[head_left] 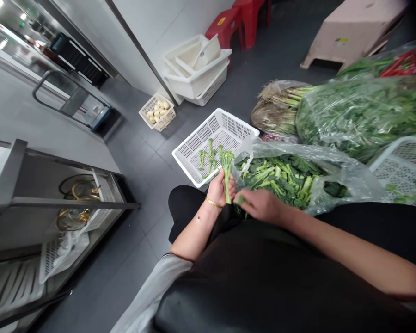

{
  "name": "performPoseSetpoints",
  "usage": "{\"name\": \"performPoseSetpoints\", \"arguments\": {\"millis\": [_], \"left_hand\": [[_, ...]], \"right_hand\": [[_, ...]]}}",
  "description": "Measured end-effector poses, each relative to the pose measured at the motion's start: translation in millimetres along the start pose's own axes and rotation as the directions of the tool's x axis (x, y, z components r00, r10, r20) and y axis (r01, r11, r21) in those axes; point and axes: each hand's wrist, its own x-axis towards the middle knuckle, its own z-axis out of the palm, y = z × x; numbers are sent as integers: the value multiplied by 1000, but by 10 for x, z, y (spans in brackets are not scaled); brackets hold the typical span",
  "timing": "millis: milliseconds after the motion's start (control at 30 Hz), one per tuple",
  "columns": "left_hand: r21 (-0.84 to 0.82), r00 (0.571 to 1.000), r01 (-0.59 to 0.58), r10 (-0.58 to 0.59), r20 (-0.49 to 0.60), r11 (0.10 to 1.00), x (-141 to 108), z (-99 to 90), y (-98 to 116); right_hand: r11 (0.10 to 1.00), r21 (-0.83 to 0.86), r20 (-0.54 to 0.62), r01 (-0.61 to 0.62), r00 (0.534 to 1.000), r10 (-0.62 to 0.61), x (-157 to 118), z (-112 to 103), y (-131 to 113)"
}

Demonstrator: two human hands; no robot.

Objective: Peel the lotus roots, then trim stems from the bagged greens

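Observation:
My left hand (219,188), with a gold bangle at the wrist, is wrapped round the stem of a green broccoli-like stalk (227,162), its head pointing up. Just to the right, my right hand (260,204) is closed, with a small blurred green piece (241,200) at its fingertips. Beyond my left hand, several similar green stalks (211,159) lie in a white perforated basket (194,138). An open clear plastic bag (358,178) beside my right hand holds leafy trimmings and cut stems (280,178).
Bagged greens (364,111) and rooted bunches (275,108) lie at the right. Farther off stand a small basket (166,121) of pale vegetables, stacked white tubs (194,85), red stools (225,30) and a pink stool (353,27). A metal shelf (72,202) is on the left.

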Motion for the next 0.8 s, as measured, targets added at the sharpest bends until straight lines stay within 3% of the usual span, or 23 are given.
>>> {"name": "performPoseSetpoints", "arguments": {"millis": [67, 133, 233, 333, 400, 500, 567, 667, 733, 800], "left_hand": [[59, 996, 16, -21, 82, 998, -9, 3, -8], [172, 992, -21, -1, 128, 985, -9, 34, -68], [350, 991, -109, 74, 113, 930, 1, 106, -178], [468, 963, -249, 266, 29, 848, -5, 164, -252], [470, 921, -339, 390, -11, 815, -17, 188, -295], [370, 917, -359, 397, -28, 857, 6, 217, -380], [308, 917, -365, 397, -45, 879, 85, 251, -437], [268, 913, -360, 397, -98, 894, 298, 364, -454], [217, 932, -299, 333, -145, 929, 458, 488, -390], [125, 974, -139, 159, -164, 982, 589, 623, -276]], "right_hand": [[927, 215, -23, -308, 947, 320, 26, -117, 63], [795, 386, 29, -468, 867, 497, 103, -236, 147], [729, 449, 93, -517, 838, 537, 217, -329, 239], [690, 464, 127, -556, 813, 569, 261, -295, 284], [639, 525, 156, -562, 802, 577, 260, -225, 301], [617, 581, 134, -530, 811, 570, 254, -110, 316], [726, 456, -34, -515, 805, 592, 259, -66, 315], [861, 16, -354, -508, 802, 480, 246, -85, 279], [885, -250, -366, -393, 885, 289, 171, -172, 227], [886, -406, -269, -223, 956, 117, 0, -355, 175]]}}
